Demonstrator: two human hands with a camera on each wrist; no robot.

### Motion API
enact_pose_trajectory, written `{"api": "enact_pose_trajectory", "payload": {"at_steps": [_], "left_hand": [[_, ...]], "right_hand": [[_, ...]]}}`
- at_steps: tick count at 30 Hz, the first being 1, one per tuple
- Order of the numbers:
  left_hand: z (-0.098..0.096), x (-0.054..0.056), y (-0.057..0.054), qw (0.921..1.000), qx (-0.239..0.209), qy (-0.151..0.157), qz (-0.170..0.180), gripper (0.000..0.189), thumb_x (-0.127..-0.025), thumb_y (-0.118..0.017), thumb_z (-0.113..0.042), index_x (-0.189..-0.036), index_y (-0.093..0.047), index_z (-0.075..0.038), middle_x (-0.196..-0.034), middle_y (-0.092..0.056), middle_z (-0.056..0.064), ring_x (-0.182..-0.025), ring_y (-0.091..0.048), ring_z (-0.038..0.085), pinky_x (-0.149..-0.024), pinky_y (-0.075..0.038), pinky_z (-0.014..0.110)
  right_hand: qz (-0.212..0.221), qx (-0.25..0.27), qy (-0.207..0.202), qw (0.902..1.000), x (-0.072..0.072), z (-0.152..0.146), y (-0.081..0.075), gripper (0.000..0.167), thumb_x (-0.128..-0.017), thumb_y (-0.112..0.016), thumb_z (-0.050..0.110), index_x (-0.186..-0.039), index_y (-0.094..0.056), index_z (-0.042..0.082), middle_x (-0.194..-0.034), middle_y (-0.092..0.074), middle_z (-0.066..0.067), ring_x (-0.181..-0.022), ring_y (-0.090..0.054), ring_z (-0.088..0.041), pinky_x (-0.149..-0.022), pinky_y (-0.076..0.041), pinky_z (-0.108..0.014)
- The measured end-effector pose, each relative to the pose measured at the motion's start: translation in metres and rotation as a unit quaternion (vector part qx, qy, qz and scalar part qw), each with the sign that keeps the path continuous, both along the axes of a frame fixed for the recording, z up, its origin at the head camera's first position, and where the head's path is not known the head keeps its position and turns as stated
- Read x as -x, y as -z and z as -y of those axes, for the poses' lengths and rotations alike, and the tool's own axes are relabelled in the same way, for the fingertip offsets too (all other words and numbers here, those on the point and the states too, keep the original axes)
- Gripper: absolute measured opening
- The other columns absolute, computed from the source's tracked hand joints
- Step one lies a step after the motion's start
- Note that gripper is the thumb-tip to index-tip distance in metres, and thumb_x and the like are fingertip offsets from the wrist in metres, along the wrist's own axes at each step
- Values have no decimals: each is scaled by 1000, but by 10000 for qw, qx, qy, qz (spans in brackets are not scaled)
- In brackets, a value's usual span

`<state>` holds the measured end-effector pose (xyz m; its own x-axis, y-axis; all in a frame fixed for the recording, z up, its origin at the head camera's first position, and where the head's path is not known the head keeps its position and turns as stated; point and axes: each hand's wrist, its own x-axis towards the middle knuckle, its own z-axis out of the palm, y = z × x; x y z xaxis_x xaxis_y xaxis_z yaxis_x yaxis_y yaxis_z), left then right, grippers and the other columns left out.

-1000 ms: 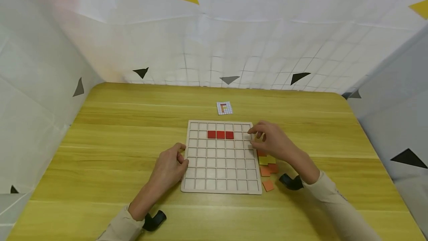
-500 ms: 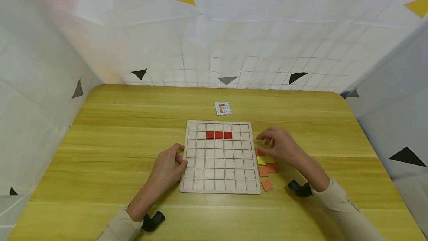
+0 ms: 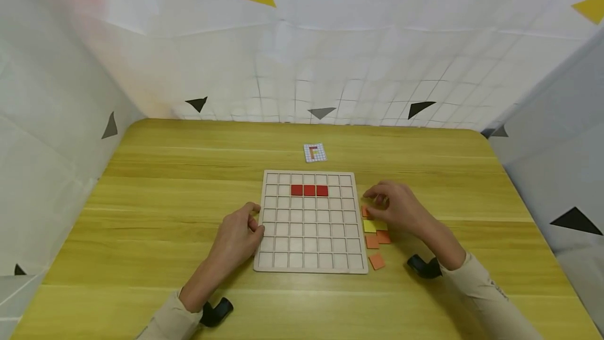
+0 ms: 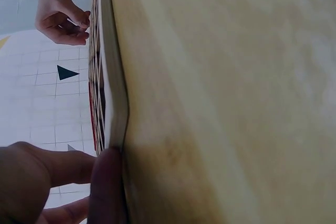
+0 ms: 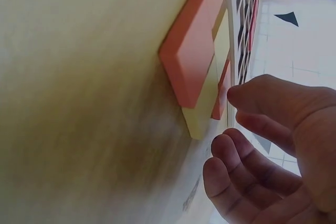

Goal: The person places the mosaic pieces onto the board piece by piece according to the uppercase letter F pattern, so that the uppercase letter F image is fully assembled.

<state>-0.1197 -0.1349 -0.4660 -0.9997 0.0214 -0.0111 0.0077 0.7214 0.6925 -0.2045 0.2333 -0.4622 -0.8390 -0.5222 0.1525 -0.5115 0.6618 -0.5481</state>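
Observation:
A light wooden grid board (image 3: 302, 231) lies on the table with three red tiles (image 3: 309, 190) side by side in its second row from the back. The left hand (image 3: 238, 232) rests at the board's left edge, thumb and forefinger touching the rim. Beyond the board's right edge, the right hand (image 3: 398, 206) hovers low over loose square tiles, its fingers bent and a gap between thumb and forefinger. Its thumb tip is right at an orange tile (image 3: 365, 211). In the right wrist view that orange tile (image 5: 222, 95) shows partly behind a yellow tile (image 5: 195, 124).
More loose tiles lie along the board's right side: a yellow tile (image 3: 370, 226), a darker orange tile (image 3: 384, 237) and lighter orange tiles (image 3: 377, 262). A small pattern card (image 3: 314, 152) lies behind the board. White sheeting (image 3: 302, 56) encloses the table's back and sides.
My right hand has moved right and toward me, from over the board's right edge to the loose tiles. The orange tile by its thumb has shifted slightly away. My left hand stays put.

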Motion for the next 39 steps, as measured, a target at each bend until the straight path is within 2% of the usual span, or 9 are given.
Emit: {"api": "enact_pose_trajectory", "payload": {"at_steps": [12,26,34,39], "left_hand": [[1,1,1,10000,5,2,-31,37,-84,-72,-3,-120,-64,1,-70,-56,-2,-52,-47,12,-49,-40,28],[1,2,0,10000,-17,-53,59,36,-85,-72,-4,-120,-64,0,-71,-56,-1,-54,-48,13,-50,-41,29],[1,1,1,10000,-22,-14,19,36,-85,-73,-4,-120,-64,0,-71,-56,-2,-54,-48,13,-50,-40,28],[1,1,2,10000,-16,-20,-9,36,-84,-72,-3,-119,-64,1,-70,-56,-2,-54,-48,13,-50,-40,28]], "right_hand": [[101,-77,-269,9996,-2,-1,-1,23,-78,-82,5,-100,-76,6,-87,-66,0,-75,-61,-15,-65,-53,-34],[-69,-252,-221,9994,-2,4,-1,22,-78,-82,3,-99,-77,7,-84,-63,1,-73,-58,-14,-64,-50,-31],[132,-219,-90,9996,-1,4,1,25,-76,-83,2,-100,-76,6,-85,-62,0,-73,-57,-15,-63,-49,-30],[83,-148,-40,9998,-3,6,-3,25,-75,-85,3,-99,-76,4,-85,-61,-1,-74,-57,-17,-63,-49,-29]]}}
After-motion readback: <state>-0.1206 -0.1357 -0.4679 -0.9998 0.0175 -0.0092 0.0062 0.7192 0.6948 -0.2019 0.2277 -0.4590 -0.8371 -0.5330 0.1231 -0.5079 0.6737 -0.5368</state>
